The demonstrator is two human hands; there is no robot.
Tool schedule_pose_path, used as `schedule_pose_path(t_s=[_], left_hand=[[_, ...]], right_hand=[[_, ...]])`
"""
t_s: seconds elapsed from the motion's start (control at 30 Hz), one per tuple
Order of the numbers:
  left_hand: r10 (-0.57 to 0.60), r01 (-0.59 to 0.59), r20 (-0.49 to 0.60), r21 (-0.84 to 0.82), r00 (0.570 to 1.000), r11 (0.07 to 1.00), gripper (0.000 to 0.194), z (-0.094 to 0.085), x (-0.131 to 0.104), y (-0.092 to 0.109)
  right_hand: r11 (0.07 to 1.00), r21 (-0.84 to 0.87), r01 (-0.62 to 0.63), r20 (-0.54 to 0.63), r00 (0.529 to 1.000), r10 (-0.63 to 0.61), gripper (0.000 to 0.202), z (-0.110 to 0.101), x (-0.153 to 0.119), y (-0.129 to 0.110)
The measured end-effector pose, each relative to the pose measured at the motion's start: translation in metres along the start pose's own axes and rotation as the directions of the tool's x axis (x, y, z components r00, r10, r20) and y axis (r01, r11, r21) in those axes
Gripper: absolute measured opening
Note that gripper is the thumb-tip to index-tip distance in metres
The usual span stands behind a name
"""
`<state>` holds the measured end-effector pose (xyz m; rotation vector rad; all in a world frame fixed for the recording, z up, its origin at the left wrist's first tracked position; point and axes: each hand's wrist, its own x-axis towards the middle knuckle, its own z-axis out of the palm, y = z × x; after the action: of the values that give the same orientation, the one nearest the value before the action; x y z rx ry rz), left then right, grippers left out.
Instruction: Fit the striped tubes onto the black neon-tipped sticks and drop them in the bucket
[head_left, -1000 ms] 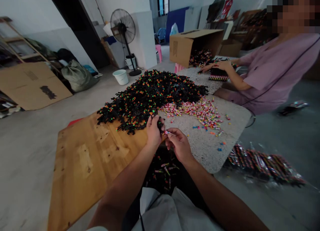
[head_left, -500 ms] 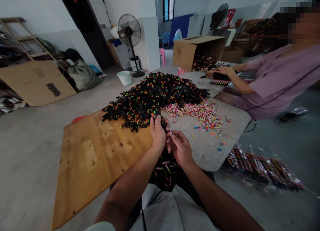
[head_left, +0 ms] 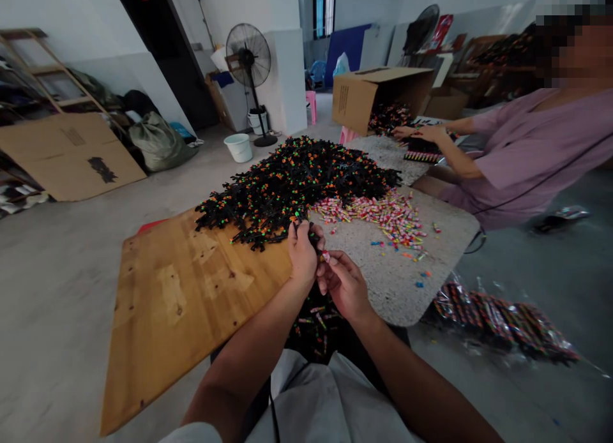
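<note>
- Head view: the left hand [head_left: 303,256] is closed around a black piece [head_left: 313,237], near the heap [head_left: 306,175].
- The right hand [head_left: 348,285] pinches a pink tube [head_left: 325,256] just beside the piece; I can't tell whether they touch.
- Loose tubes [head_left: 395,218] lie beside the heap.

The walls [head_left: 71,18] are white on top and pale grey below, and the floor [head_left: 57,302] is plain grey. A dark door [head_left: 165,53] stands at the left, with a standing fan [head_left: 247,57] between it and a square pillar [head_left: 288,73]. Farther back is a window [head_left: 324,9] with a dark frame — bluish in the dim room — and a blue sheet [head_left: 347,50] hangs beside it. A pink stool [head_left: 311,106] stands near the pillar, and a slanting wooden frame [head_left: 46,70] at the far left.
</note>
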<state>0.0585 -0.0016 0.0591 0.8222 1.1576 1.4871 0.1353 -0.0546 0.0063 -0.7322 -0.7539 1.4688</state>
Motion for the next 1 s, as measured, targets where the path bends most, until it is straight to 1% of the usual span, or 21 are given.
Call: schedule_pose_path(t_s=[0.1,0.23,0.3,0.4,0.5,0.57,0.6,0.7,0.73,0.77,0.8,0.83,0.87,0.9,0.93,0.97,1.0], left_hand=[[0.033,-0.033,-0.008,-0.01,0.999,0.999,0.024,0.0,0.001,-0.003],[0.14,-0.141,-0.026,-0.059,0.99,0.988,0.025,0.002,0.002,-0.008],[0.183,-0.186,-0.041,-0.096,0.982,0.978,0.028,0.002,0.003,-0.011],[0.213,-0.219,-0.055,-0.117,0.975,0.969,0.029,0.003,0.005,-0.018],[0.194,-0.199,-0.071,-0.058,0.978,0.978,0.028,-0.002,0.008,-0.032],[0.177,-0.174,-0.085,0.038,0.981,0.984,0.027,-0.011,0.015,-0.044],[0.181,-0.172,-0.102,0.093,0.978,0.981,0.026,-0.018,0.02,-0.05],[0.209,-0.172,-0.176,0.206,0.962,0.963,0.024,-0.05,0.048,-0.062],[0.213,-0.165,-0.181,0.245,0.96,0.955,0.024,-0.062,0.06,-0.065],[0.22,-0.163,-0.155,0.314,0.963,0.935,0.023,-0.074,0.074,-0.066],[0.234,-0.172,-0.101,0.422,0.967,0.89,0.022,-0.084,0.088,-0.067],[0.255,-0.203,-0.015,0.56,0.967,0.803,0.019,-0.091,0.101,-0.068],[0.269,-0.252,0.087,0.695,0.959,0.674,0.018,-0.096,0.115,-0.069],[0.266,-0.306,0.189,0.796,0.945,0.523,0.017,-0.097,0.127,-0.071],[0.252,-0.373,0.297,0.856,0.921,0.358,0.019,-0.096,0.138,-0.074],[0.245,-0.419,0.359,0.866,0.901,0.272,0.02,-0.092,0.148,-0.077],[0.239,-0.459,0.409,0.861,0.881,0.218,0.02,-0.086,0.157,-0.082]], right_hand=[[1.0,-0.019,0.014,-0.001,1.0,-0.014,0.033,-0.001,-0.001,0.001],[0.996,-0.092,0.01,-0.005,1.0,-0.011,0.034,-0.001,-0.004,-0.002],[0.995,-0.095,-0.043,0.011,0.999,0.044,0.035,-0.001,-0.006,-0.005],[0.985,-0.072,-0.157,0.077,0.984,0.162,0.035,-0.003,-0.006,-0.007],[0.975,-0.131,-0.18,0.116,0.974,0.195,0.035,-0.01,0.0,0.0],[0.963,-0.206,-0.175,0.115,0.973,0.201,0.037,-0.02,0.006,0.009],[0.955,-0.238,-0.179,0.107,0.972,0.209,0.039,-0.026,0.01,0.014],[0.926,-0.316,-0.206,0.06,0.97,0.236,0.043,-0.051,0.015,0.027],[0.906,-0.356,-0.228,0.055,0.963,0.264,0.044,-0.06,0.013,0.031],[0.874,-0.414,-0.253,0.066,0.95,0.306,0.044,-0.069,0.011,0.035],[0.824,-0.496,-0.274,0.09,0.927,0.363,0.043,-0.076,0.007,0.038],[0.754,-0.592,-0.285,0.122,0.893,0.434,0.04,-0.083,0.002,0.043],[0.671,-0.693,-0.264,0.161,0.85,0.501,0.034,-0.089,-0.003,0.049],[0.58,-0.785,-0.217,0.172,0.823,0.541,0.027,-0.094,-0.008,0.057],[0.495,-0.858,-0.137,0.162,0.842,0.514,0.02,-0.097,-0.012,0.067],[0.418,-0.907,-0.044,0.172,0.868,0.465,0.017,-0.1,-0.014,0.08],[0.342,-0.939,0.038,0.191,0.884,0.426,0.016,-0.102,-0.015,0.093]])
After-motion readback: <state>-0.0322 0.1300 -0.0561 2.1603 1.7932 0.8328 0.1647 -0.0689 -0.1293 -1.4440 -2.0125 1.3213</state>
